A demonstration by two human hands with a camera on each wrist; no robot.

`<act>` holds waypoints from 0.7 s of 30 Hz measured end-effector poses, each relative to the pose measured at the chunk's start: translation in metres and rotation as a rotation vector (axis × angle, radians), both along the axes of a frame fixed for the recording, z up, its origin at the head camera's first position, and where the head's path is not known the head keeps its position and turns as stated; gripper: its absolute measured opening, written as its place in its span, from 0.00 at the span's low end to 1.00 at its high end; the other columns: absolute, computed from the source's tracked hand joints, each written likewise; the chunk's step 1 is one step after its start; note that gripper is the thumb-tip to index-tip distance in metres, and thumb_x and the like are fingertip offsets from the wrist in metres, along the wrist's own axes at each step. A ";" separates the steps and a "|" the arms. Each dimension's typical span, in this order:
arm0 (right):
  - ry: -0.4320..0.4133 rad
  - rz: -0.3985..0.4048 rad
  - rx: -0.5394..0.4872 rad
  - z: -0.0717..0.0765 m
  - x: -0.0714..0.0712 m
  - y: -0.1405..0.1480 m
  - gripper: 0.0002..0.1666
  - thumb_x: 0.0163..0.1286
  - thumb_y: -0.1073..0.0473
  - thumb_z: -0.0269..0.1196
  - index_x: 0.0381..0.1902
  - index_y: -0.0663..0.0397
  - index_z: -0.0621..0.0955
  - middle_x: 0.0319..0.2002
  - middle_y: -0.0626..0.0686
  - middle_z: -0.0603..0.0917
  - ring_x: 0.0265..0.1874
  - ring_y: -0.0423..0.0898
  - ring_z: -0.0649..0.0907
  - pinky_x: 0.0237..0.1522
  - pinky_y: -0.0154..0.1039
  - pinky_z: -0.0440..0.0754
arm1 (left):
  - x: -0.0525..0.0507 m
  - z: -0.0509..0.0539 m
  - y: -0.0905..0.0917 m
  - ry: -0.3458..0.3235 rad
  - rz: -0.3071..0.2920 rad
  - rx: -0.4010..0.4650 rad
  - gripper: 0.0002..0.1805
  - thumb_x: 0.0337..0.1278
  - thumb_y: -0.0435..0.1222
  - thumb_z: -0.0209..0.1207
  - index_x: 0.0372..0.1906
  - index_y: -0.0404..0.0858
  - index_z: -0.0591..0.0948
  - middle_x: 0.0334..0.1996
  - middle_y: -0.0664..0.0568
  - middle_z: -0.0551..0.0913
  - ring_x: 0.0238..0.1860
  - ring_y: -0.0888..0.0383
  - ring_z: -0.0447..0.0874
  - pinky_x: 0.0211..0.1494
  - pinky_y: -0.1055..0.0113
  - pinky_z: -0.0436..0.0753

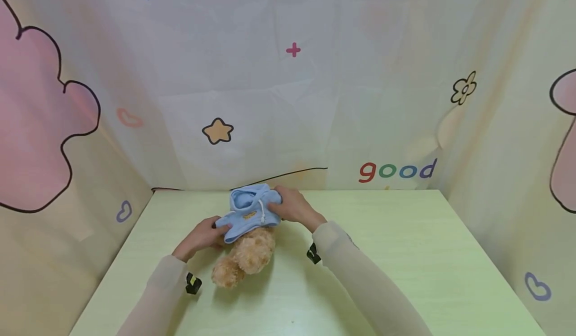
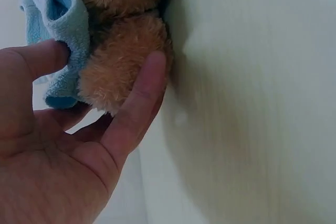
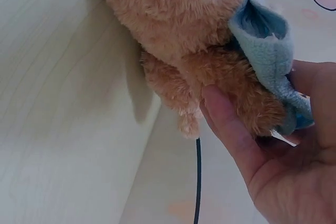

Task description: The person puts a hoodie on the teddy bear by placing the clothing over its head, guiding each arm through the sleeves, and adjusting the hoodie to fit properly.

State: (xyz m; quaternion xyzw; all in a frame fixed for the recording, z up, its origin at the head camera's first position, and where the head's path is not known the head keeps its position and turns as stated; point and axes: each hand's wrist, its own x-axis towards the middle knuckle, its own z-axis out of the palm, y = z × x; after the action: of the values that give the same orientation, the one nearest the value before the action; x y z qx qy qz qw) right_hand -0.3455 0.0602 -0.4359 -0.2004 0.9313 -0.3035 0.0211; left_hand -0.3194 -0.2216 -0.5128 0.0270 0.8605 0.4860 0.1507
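A plush toy [image 1: 254,251] with curly light-brown fur lies on the table, its legs toward the front. Over its upper part is a small light blue hoodie [image 1: 238,230] with a white drawstring; the head does not show in the head view. My left hand [image 1: 202,234] holds the hoodie's left side. In the left wrist view, the thumb presses the blue cloth while a finger lies along the brown fur [image 2: 123,51]. At the other side, my right hand [image 1: 293,206] grips the hoodie near its shoulder. The right wrist view shows fingers against a furry limb [image 3: 247,87] and thumb at the cloth.
The pale green table [image 1: 387,256] extends right and forward of the toy. A printed curtain [image 1: 360,101] stands directly behind the table's back edge, with more fabric at both sides. Black wrist-worn pieces [image 1: 193,283] hang beneath the sleeves.
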 end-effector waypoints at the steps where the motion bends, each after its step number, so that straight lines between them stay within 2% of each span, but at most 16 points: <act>1: 0.014 0.001 0.011 0.000 0.000 0.000 0.21 0.69 0.48 0.61 0.56 0.52 0.78 0.47 0.54 0.85 0.40 0.49 0.82 0.42 0.43 0.80 | 0.000 -0.001 0.000 0.004 0.001 0.008 0.18 0.70 0.46 0.55 0.49 0.33 0.75 0.44 0.42 0.79 0.37 0.56 0.85 0.38 0.59 0.87; 4: 0.023 0.002 0.019 -0.003 0.000 0.001 0.23 0.69 0.49 0.61 0.58 0.52 0.78 0.50 0.55 0.85 0.44 0.50 0.83 0.46 0.45 0.81 | 0.001 -0.001 0.001 0.039 -0.006 -0.001 0.15 0.70 0.44 0.55 0.45 0.34 0.76 0.38 0.44 0.78 0.33 0.56 0.84 0.37 0.60 0.86; 9: 0.033 -0.015 0.013 -0.006 0.000 0.007 0.21 0.69 0.50 0.62 0.55 0.52 0.79 0.49 0.54 0.85 0.44 0.50 0.83 0.47 0.45 0.80 | 0.000 0.005 0.005 0.134 -0.023 -0.067 0.14 0.68 0.45 0.57 0.40 0.37 0.78 0.32 0.48 0.78 0.28 0.59 0.80 0.32 0.64 0.80; 15: 0.033 -0.024 -0.009 -0.012 -0.001 0.016 0.17 0.68 0.49 0.63 0.49 0.52 0.79 0.42 0.53 0.85 0.38 0.47 0.80 0.40 0.42 0.78 | -0.001 0.010 0.011 0.147 -0.023 -0.060 0.12 0.67 0.42 0.58 0.41 0.37 0.79 0.35 0.47 0.78 0.29 0.60 0.82 0.33 0.66 0.81; 21: 0.033 -0.032 -0.045 -0.015 0.000 0.025 0.19 0.67 0.50 0.63 0.52 0.53 0.80 0.43 0.53 0.85 0.38 0.47 0.80 0.40 0.43 0.78 | 0.003 0.021 0.018 0.236 -0.007 -0.177 0.10 0.63 0.42 0.59 0.35 0.39 0.78 0.36 0.47 0.78 0.34 0.56 0.74 0.33 0.66 0.72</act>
State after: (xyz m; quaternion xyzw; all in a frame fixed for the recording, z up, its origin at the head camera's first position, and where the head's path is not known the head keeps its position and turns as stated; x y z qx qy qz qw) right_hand -0.3451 0.0850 -0.4512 -0.1910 0.9276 -0.3211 -0.0038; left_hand -0.3168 -0.2037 -0.4915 0.0738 0.9116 0.4012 0.0519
